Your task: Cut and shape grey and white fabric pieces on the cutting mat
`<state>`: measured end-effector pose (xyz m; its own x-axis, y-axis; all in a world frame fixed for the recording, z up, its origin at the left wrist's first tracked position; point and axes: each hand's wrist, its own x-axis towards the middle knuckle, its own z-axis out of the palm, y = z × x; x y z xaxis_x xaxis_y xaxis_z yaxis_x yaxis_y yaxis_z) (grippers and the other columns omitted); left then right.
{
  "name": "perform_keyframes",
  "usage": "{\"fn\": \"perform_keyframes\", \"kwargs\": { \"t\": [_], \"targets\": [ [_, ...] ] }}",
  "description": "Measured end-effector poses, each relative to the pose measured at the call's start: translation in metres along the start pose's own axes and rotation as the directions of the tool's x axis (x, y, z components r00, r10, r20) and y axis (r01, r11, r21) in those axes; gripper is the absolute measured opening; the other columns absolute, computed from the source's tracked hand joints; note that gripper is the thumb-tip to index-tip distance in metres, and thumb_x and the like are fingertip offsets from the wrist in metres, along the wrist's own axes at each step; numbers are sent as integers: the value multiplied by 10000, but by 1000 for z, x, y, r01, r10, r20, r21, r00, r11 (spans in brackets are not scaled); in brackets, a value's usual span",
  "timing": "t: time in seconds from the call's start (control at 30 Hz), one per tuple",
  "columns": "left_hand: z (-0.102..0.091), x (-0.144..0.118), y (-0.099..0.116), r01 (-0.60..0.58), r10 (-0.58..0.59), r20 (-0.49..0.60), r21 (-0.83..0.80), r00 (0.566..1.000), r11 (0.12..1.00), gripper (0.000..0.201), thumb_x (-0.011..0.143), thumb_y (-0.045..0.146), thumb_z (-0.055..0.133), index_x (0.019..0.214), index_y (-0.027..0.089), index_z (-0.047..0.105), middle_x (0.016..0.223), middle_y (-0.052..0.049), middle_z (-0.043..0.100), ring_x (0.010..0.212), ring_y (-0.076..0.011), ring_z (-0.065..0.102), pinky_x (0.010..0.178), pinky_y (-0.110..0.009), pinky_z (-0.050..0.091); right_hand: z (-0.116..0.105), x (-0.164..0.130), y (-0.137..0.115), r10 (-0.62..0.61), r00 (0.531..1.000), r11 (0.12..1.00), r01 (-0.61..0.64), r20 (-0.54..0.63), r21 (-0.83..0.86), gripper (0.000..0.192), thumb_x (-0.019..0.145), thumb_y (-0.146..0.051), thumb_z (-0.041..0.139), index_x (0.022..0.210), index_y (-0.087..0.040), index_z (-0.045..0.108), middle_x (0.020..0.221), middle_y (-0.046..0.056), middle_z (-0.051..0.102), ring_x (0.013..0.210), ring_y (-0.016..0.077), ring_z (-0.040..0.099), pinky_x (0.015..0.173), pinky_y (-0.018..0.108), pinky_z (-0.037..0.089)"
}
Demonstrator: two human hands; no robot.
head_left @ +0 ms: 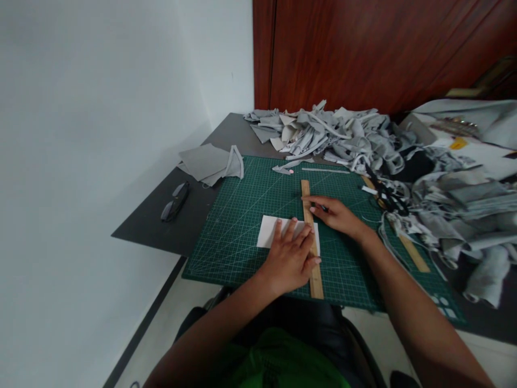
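Left hand: flat, palm down, fingers spread; presses on white paper and on the ruler's mid part. Grips nothing, just holds both down.
Right hand: fingers curled w/ tips at the ruler's right edge, toward its far end; seems to pinch a small dark pen-like tool, too small to tell for sure.
Wooden ruler: lies flat on the mat, running near-to-far, near end close to the mat's near edge; crosses the paper's right part.
White paper: rectangular piece, flat on mat, center-near area; mostly left of ruler, partly under left hand.
Cutting mat: green, gridded, lies on the table, near edge along the table's near edge.
Table: dark grey top; left edge runs toward the wall.
Eyeglasses: dark, folded, on bare table left of mat, near left edge.
Folded grey fabric: off the mat's far-left corner.
Scrap pile: grey/white fabric strips heaped along table's far edge and right side.
Scissors: black-handled, at mat's right edge, by the scraps.
Second wooden ruler: on mat's right part, angled, partly under scraps.
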<state>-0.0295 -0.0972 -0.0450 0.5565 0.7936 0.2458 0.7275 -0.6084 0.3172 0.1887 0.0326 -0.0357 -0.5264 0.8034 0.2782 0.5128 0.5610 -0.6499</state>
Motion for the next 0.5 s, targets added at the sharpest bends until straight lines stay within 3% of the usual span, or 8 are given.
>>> {"fn": "perform_keyframes", "kwargs": {
  "t": [0.1, 0.23, 0.37, 0.5],
  "targets": [
    [1, 0, 0, 1, -1, -3, 10, 1000, 1000, 639, 1086, 527, 343, 1582, 129, 409, 1686, -76, 399, 1616, -365, 174, 1314, -652, 32, 2, -3, -1, -61, 994, 985, 74, 87, -156, 443, 1041, -278, 500, 1459, -281, 648, 1218, 98, 744, 1039, 262, 714, 927, 411, 557],
    [1, -1, 0, -2, 2, 2, 27, 1000, 1000, 653, 1085, 537, 336, 1604, 143, 378, 1683, -72, 405, 1618, -364, 165, 1312, -656, 32, 1, -4, -2, -56, 988, 957, 95, 145, -274, 434, 1023, -201, 493, 1388, -283, 713, 1157, 95, 755, 1037, 263, 728, 916, 390, 567],
    [2, 0, -2, -12, 11, 25, 65, 1000, 998, 725, 1072, 585, 350, 1644, 141, 296, 1716, -119, 324, 1625, -376, 128, 1303, -659, 50, -4, -3, 1, -78, 984, 966, 114, 161, -233, 393, 1022, -222, 515, 1341, -268, 741, 1143, 98, 770, 1026, 258, 735, 920, 387, 572],
    [3, 2, -3, 3, -8, 57, 89, 998, 996, 897, 1045, 698, 255, 1642, 28, 235, 1722, -221, 243, 1629, -369, 86, 1311, -616, 40, -14, -4, 10, -64, 983, 985, 89, 171, -145, 354, 995, -244, 555, 1275, -252, 772, 1181, 103, 788, 1073, 269, 730, 964, 413, 566]
  ]
}}
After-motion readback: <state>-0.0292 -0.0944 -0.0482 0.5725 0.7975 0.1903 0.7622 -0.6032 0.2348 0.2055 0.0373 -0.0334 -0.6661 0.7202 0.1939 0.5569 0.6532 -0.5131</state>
